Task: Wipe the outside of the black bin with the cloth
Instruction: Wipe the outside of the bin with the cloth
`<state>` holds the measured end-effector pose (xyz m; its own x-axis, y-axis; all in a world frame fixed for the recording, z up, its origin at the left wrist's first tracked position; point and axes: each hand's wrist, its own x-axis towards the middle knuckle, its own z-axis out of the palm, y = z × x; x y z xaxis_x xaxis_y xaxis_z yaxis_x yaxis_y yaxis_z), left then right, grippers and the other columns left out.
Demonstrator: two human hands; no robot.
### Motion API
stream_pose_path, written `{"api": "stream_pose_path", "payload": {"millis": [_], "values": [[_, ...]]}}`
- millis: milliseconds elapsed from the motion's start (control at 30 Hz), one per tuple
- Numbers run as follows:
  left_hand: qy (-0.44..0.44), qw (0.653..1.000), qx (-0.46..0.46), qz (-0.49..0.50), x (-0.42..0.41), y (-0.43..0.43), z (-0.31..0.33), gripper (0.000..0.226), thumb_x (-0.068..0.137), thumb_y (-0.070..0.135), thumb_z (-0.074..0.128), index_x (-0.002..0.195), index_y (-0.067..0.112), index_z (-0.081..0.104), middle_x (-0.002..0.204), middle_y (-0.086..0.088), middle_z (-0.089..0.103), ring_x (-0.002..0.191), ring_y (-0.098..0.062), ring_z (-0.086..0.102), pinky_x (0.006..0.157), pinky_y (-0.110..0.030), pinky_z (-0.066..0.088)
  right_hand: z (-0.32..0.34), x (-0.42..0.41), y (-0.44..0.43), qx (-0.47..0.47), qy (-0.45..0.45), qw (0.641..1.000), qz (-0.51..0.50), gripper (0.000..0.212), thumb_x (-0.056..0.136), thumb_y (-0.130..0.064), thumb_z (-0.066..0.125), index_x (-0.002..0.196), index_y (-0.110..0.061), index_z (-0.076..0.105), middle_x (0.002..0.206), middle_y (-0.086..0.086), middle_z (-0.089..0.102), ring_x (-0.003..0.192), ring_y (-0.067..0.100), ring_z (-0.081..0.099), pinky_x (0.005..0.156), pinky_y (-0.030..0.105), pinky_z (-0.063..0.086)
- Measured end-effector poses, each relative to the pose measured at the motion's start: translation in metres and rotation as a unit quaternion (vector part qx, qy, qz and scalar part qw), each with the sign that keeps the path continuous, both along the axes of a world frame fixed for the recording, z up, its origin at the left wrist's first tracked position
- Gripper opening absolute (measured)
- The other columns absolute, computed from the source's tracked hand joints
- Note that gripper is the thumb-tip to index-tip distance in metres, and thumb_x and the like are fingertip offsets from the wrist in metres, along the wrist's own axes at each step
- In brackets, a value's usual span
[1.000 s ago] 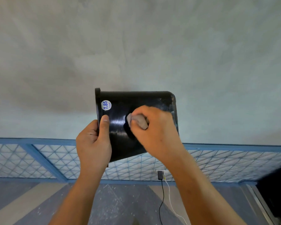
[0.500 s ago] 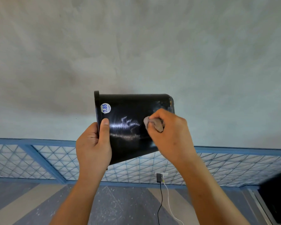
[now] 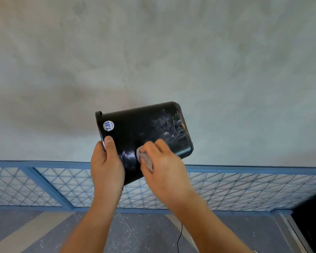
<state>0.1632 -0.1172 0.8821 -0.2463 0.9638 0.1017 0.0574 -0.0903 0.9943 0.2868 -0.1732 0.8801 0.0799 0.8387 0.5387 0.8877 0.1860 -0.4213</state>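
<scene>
The black bin (image 3: 146, 125) is up in the air, tilted, in front of a pale wall (image 3: 153, 52). The left hand (image 3: 106, 167) grips the bin at its rim end, with the thumb just below the bin's round white sticker (image 3: 108, 126). The right hand (image 3: 165, 170) has its fingers curled around the crumpled cloth (image 3: 145, 159) and presses it on the bin's lower side. A blue lattice railing (image 3: 244, 189) runs below the bin.

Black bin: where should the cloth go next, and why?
Probably sweep the cloth up and right along the black bin toward its closed end. Whitish smears show there, while the right hand presses the cloth lower, near the middle. The left hand grips the rim, so the bin looks steady enough for that stroke.
</scene>
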Motion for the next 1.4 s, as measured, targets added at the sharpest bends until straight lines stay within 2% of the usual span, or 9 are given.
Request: {"api": "stream_pose_path", "payload": {"millis": [200,367,500,733,900,1033,1133,1267,1400], "values": [[-0.014,1.0,-0.017,0.003,-0.004,-0.002,-0.006,0.043,0.109,0.056,0.041,0.093,0.027,0.068,0.092,0.002,0.073,0.092,-0.02,0.07,0.081,-0.042,0.058,0.003,0.032,0.003,0.021,0.072,0.992,-0.103,0.015,0.092,-0.027,0.065,0.104,-0.021,0.058,0.102,-0.004,0.059,0.067,0.015,0.059,0.057,0.028,0.051],[-0.03,0.999,0.002,0.011,-0.005,-0.002,-0.006,0.041,0.108,0.056,0.041,0.093,0.031,0.069,0.094,0.003,0.075,0.094,-0.019,0.071,0.08,-0.041,0.057,-0.003,-0.003,0.0,0.021,0.014,0.999,-0.03,0.013,0.094,-0.029,0.055,0.106,-0.022,0.055,0.102,-0.003,0.053,0.061,0.018,0.058,0.049,0.037,0.055],[-0.024,0.999,0.022,0.006,-0.01,-0.001,-0.004,0.038,0.11,0.053,0.038,0.102,0.031,0.068,0.1,0.008,0.074,0.092,-0.006,0.07,0.077,-0.032,0.055,-0.007,0.027,-0.003,0.041,0.091,0.992,-0.079,0.013,0.088,-0.024,0.063,0.098,-0.023,0.056,0.098,-0.005,0.056,0.059,0.014,0.056,0.048,0.024,0.048],[-0.049,0.998,0.039,0.007,-0.001,0.003,-0.007,0.035,0.111,0.048,0.041,0.095,0.034,0.069,0.091,0.009,0.075,0.087,-0.009,0.073,0.075,-0.039,0.057,-0.018,-0.01,0.0,0.048,0.021,0.999,-0.014,0.012,0.094,-0.019,0.057,0.105,-0.025,0.056,0.1,-0.003,0.045,0.061,0.013,0.046,0.043,0.035,0.049],[-0.057,0.998,0.029,0.004,-0.003,0.009,-0.007,0.036,0.112,0.049,0.04,0.096,0.037,0.07,0.097,0.017,0.076,0.093,-0.005,0.072,0.085,-0.04,0.059,-0.02,0.028,0.004,0.083,0.104,0.988,-0.081,0.017,0.093,-0.017,0.063,0.099,-0.029,0.053,0.096,-0.007,0.045,0.057,0.018,0.049,0.044,0.037,0.05],[-0.039,0.999,0.032,0.001,0.005,0.008,-0.009,0.037,0.11,0.053,0.04,0.093,0.037,0.068,0.095,0.01,0.075,0.095,-0.016,0.073,0.085,-0.053,0.061,-0.012,0.011,0.012,0.085,0.061,0.992,-0.071,0.022,0.093,-0.016,0.068,0.106,-0.027,0.055,0.101,-0.007,0.043,0.061,0.016,0.049,0.046,0.034,0.052],[-0.037,0.999,0.038,-0.005,0.003,0.011,-0.01,0.037,0.111,0.051,0.041,0.094,0.035,0.069,0.095,0.01,0.076,0.094,-0.011,0.073,0.085,-0.047,0.061,-0.022,0.009,0.006,0.075,0.049,0.995,-0.037,0.017,0.092,-0.019,0.065,0.104,-0.028,0.056,0.097,-0.007,0.043,0.06,0.013,0.045,0.045,0.034,0.05],[-0.038,0.999,0.028,-0.014,-0.001,0.014,-0.01,0.038,0.111,0.05,0.04,0.095,0.031,0.069,0.093,0.013,0.075,0.09,-0.01,0.072,0.08,-0.037,0.059,-0.022,0.044,0.011,0.108,0.127,0.978,-0.127,0.014,0.089,-0.018,0.066,0.098,-0.025,0.057,0.098,-0.009,0.046,0.061,0.015,0.052,0.048,0.034,0.05],[-0.039,0.999,0.023,-0.015,0.001,0.015,-0.01,0.039,0.111,0.051,0.04,0.1,0.028,0.07,0.097,0.009,0.076,0.092,-0.007,0.072,0.079,-0.039,0.059,-0.014,0.024,0.018,0.117,0.095,0.985,-0.089,0.011,0.091,-0.023,0.057,0.102,-0.026,0.056,0.1,-0.007,0.044,0.063,0.019,0.051,0.046,0.038,0.051]]}}
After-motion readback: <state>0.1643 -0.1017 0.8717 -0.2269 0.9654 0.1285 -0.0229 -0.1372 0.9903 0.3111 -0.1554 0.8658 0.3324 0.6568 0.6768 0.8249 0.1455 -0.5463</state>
